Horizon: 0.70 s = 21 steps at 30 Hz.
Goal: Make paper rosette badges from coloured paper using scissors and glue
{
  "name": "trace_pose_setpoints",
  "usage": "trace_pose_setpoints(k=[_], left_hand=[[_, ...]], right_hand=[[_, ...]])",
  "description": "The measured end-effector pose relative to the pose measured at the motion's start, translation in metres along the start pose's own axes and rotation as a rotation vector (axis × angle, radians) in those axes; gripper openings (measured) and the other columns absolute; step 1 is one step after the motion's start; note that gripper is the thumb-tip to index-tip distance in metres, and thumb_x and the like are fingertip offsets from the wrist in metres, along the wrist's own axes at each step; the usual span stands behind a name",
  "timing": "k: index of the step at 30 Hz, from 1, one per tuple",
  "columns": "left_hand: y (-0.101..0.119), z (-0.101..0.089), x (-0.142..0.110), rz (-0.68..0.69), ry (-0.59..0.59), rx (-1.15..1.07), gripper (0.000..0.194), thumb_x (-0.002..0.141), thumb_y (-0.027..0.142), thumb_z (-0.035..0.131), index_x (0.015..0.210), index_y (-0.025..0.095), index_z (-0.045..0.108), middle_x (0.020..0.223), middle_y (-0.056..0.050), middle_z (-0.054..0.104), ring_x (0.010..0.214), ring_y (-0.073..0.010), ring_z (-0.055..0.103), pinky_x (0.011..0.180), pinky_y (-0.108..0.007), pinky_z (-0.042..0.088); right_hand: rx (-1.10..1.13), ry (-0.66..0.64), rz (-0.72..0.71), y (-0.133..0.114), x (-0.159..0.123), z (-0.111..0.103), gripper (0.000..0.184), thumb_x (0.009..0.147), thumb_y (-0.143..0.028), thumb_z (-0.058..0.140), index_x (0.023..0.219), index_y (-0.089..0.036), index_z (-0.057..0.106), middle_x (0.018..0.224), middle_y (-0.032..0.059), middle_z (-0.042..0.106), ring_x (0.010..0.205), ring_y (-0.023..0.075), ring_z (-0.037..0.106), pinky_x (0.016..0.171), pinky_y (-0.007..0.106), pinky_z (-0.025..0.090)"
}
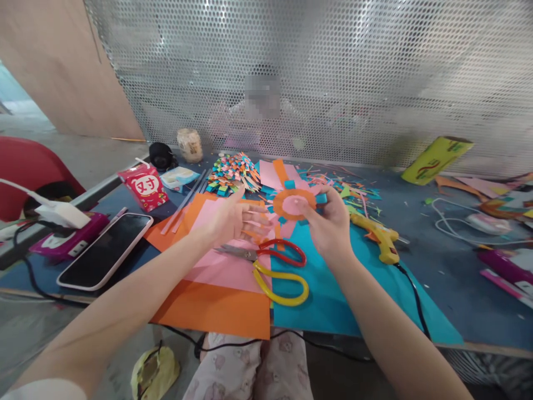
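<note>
Far left: a white charger (63, 214) sat plugged into a purple power strip (69, 238). Just beside it, a phone (106, 251) lay face up, screen dark. A red packet (145, 188) stood behind the phone.

Left hand (238, 222): over the pink sheet (225, 275), fingers extended and slightly apart, nothing seen in the grasp. Contact with the sheet could not be told. The pink sheet overlapped an orange sheet (212, 311). Behind the hand lay a heap of fringed multicolored paper (235, 173).

Center: scissors (250, 254) lay with blades near the left hand, red and yellow handles to the right, partly over a blue sheet (325, 294).

Paper disc (291, 204): orange ring, pink middle, blue loops at the edge; located between the hands, raised in the right hand (331, 228). Right thumb pressed on its face, other fingers bent at the right edge and partly hidden.

Right: a yellow glue gun (381, 239) lay near the right hand, its nozzle pointing right. Farther right, a yellow-green tube (435, 161) leaned by the perforated metal panel (333, 72).
</note>
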<state>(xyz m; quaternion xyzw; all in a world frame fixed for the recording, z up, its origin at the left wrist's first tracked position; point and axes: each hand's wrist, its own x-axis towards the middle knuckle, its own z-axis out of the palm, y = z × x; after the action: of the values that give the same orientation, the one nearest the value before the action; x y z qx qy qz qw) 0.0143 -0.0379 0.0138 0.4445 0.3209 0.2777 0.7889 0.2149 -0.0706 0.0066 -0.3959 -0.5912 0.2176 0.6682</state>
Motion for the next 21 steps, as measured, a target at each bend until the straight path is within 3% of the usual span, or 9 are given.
trace_pose_setpoints(k=[3,6,9,12,16,19,21], left_hand=[[-0.002,0.002,-0.001,-0.127,-0.093,-0.062,0.065,0.069,0.077,0.052,0.088,0.016,0.062,0.082,-0.014,0.073,0.069,-0.0268,0.07,0.058,-0.033,0.049],[-0.002,0.006,-0.003,-0.148,-0.142,-0.087,0.054,0.073,0.07,0.057,0.085,0.017,0.058,0.077,-0.013,0.074,0.065,-0.0249,0.071,0.051,-0.027,0.046],[-0.003,0.008,-0.004,-0.109,-0.11,-0.12,0.047,0.075,0.063,0.061,0.091,0.019,0.058,0.085,-0.012,0.075,0.074,-0.0256,0.072,0.054,-0.027,0.049],[-0.004,0.007,-0.002,-0.086,-0.081,-0.119,0.044,0.076,0.057,0.064,0.097,0.019,0.061,0.091,-0.013,0.075,0.08,-0.0257,0.072,0.061,-0.03,0.054],[-0.007,0.005,-0.001,0.015,-0.059,-0.137,0.036,0.08,0.043,0.066,0.108,0.02,0.063,0.093,-0.01,0.073,0.078,-0.0211,0.072,0.062,-0.028,0.055],[-0.007,0.007,-0.004,0.188,-0.013,-0.142,0.042,0.074,0.025,0.074,0.114,0.023,0.061,0.076,0.0,0.07,0.064,-0.0138,0.068,0.059,-0.024,0.054],[-0.007,0.009,-0.005,0.275,0.022,-0.125,0.054,0.067,0.015,0.077,0.117,0.024,0.059,0.064,0.005,0.064,0.058,-0.0117,0.065,0.058,-0.023,0.054]], right_hand=[[0.156,-0.02,0.192,0.003,0.002,0.003,0.04,0.063,-0.043,0.079,0.083,-0.024,0.049,0.07,-0.0062,0.056,0.058,0.0099,0.055,0.052,0.022,0.049],[0.211,-0.026,0.238,0.002,0.001,0.004,0.045,0.059,-0.044,0.082,0.083,-0.024,0.049,0.07,-0.0061,0.056,0.06,0.0104,0.056,0.052,0.022,0.049],[0.199,-0.023,0.229,0.002,0.002,0.005,0.045,0.059,-0.041,0.083,0.087,-0.024,0.051,0.07,-0.0064,0.056,0.058,0.0095,0.055,0.052,0.021,0.049],[0.142,-0.056,0.128,0.001,0.002,0.004,0.042,0.061,-0.039,0.082,0.09,-0.024,0.055,0.086,-0.0027,0.062,0.066,0.0103,0.059,0.059,0.024,0.052],[0.015,-0.251,-0.132,-0.005,0.003,-0.001,0.027,0.074,-0.034,0.072,0.096,-0.024,0.058,0.089,0.0011,0.065,0.08,0.0158,0.064,0.073,0.032,0.054],[-0.132,-0.357,-0.353,-0.008,0.003,-0.005,0.018,0.08,-0.032,0.066,0.096,-0.025,0.059,0.085,0.0034,0.066,0.095,0.0216,0.063,0.084,0.039,0.053],[-0.21,-0.327,-0.408,-0.006,0.002,-0.005,0.022,0.082,-0.031,0.064,0.103,-0.026,0.059,0.097,0.0061,0.067,0.107,0.0238,0.059,0.091,0.042,0.05]])
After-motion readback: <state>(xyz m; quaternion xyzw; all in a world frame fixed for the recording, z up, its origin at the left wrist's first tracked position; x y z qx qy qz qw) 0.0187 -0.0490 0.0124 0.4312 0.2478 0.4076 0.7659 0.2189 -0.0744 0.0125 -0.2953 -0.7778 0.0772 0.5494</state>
